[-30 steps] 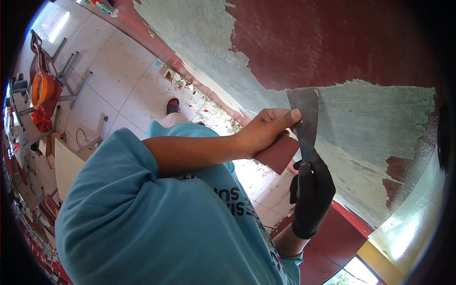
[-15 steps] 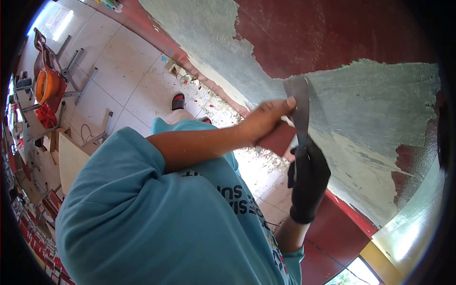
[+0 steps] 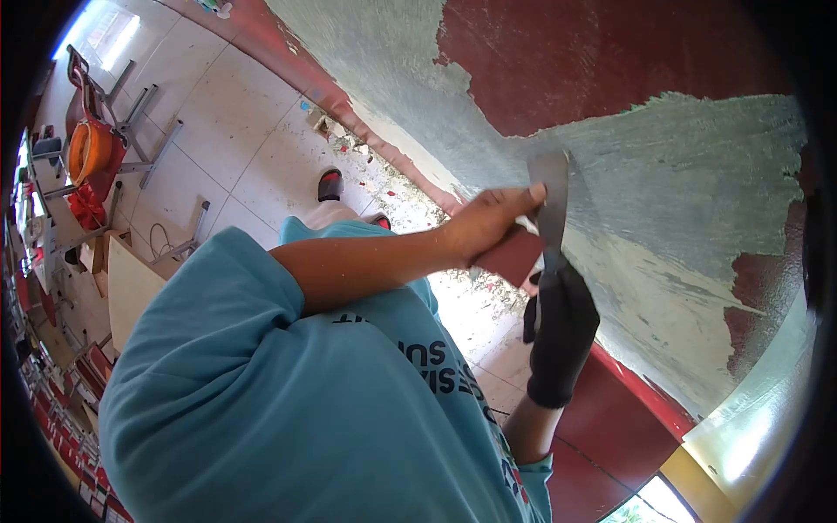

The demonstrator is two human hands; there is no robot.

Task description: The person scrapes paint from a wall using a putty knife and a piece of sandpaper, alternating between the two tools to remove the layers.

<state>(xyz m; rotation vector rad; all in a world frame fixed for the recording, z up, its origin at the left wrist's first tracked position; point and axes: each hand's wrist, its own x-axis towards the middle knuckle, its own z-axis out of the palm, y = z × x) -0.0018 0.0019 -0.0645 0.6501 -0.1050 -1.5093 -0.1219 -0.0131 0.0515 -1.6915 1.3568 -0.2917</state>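
My bare left hand (image 3: 488,220) is closed on a reddish-brown piece of sandpaper (image 3: 513,254), which hangs below its fingers. Its thumb rests along the flat of a putty knife blade (image 3: 553,196). In a black glove, my right hand (image 3: 564,327) wraps round the putty knife's handle, mostly hidden by the fingers, with the blade pointing up and away. Behind the blade is a wall (image 3: 697,174) with a large grey scraped patch bordered by dark red paint. Whether the blade touches the wall I cannot tell.
Paint flakes and debris (image 3: 401,199) lie on the tiled floor (image 3: 253,113) along the wall's foot. A chair with an orange round object (image 3: 90,152) and metal-legged furniture stand to the left. A pale board (image 3: 131,283) is behind my arm.
Both hands and the putty knife have shifted slightly, the gloved right hand a little to the left in view. The grip on the sandpaper and the knife is the same.
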